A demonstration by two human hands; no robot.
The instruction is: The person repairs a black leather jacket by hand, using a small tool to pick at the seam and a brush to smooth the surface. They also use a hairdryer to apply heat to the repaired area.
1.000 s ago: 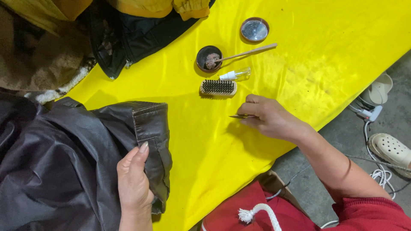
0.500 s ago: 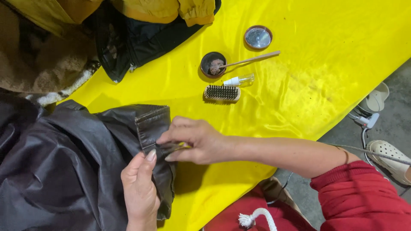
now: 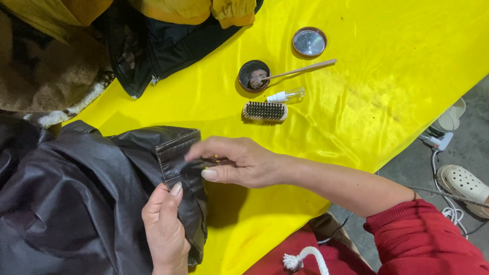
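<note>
Two tins (image 3: 254,75), a small bottle (image 3: 285,95) and a brush (image 3: 265,110) lie far of the hands, unobstructed. The right hand (image 3: 237,162), earlier near the brush, now pinches the dark jacket cuff (image 3: 175,150); the left hand (image 3: 164,224) grips it from below.

Yellow cloth (image 3: 397,91) covers the surface. At 12 o'clock a small round tin lid (image 3: 309,42), shiny inside. Just below it, toward 11, a dark round tin (image 3: 253,76) w/ pinkish-brown paste; a thin wooden-handled stick (image 3: 300,69) rests in it, handle pointing to 2 o'clock. Just beside it a small clear bottle w/ white tip (image 3: 286,95), lying flat, and a wood-backed bristle brush (image 3: 265,111) next to that. At 10–11 o'clock a heap of garments: yellow jacket (image 3: 204,10), black one (image 3: 163,46), brown furry piece (image 3: 46,76). At 3–4 o'clock, on grey floor, a white clog (image 3: 461,182), white cable (image 3: 442,168)
</note>
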